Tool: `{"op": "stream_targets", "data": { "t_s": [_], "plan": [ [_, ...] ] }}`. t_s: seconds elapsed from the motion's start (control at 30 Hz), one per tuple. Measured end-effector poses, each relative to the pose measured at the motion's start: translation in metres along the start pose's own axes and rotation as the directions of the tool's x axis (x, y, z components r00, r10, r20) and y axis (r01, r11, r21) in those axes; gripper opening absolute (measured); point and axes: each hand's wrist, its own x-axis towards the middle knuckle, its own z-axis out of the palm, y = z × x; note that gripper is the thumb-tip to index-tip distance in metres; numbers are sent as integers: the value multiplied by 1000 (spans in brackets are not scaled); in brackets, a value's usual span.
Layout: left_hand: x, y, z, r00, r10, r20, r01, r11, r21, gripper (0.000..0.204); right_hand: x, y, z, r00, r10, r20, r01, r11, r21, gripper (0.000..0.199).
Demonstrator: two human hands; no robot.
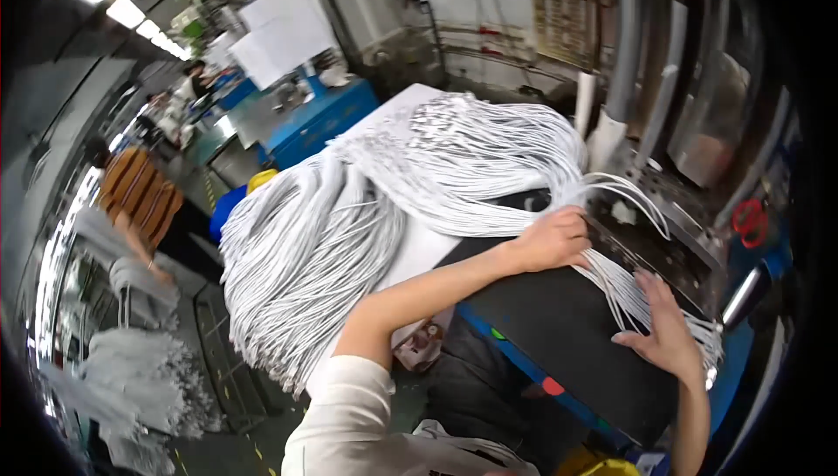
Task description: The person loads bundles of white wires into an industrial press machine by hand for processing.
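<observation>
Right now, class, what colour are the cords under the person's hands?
White. The cords show best in the head view, draped across the black mat.

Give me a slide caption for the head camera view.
Both hands, left hand and right hand, press white cords onto a black table.

White sheets (284, 31): large blank-looking rectangles, hung upper left above the blue machine (319, 123).
Round stickers: one green (497, 334), one red (552, 386), on the worktop's (567, 328) blue front edge.
Small printed packet (419, 345): below the worktop; colours indistinct.
</observation>
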Motion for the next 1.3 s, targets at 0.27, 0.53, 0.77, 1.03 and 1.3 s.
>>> {"op": "stream_targets", "data": {
  "t_s": [0.27, 0.53, 0.77, 1.03, 1.3],
  "plan": [
    [-24, -8, 4, 992, 70, -106, -61, 994, 86, 24, 57, -7, 66, 999, 46, 16, -42, 976, -213, 67],
    [-13, -3, 4, 988, 56, -142, -54, 998, 23, 23, -96, 152, -13, 952, 301, -48, -304, 950, -76, 51],
    [-16, -5, 13, 994, 12, -109, -1, 995, 96, 26, -60, 156, -64, 859, 278, 430, -249, 961, -123, 80],
    [-17, 1, 15, 981, 81, -178, -47, 981, 188, 27, 25, 118, 43, 973, 172, -153, -201, 959, -201, 34],
    [-13, 1, 6, 979, 152, -137, -123, 972, 202, 24, 39, 106, 40, 952, 125, -279, -201, 943, -265, 18]
  ]
}}
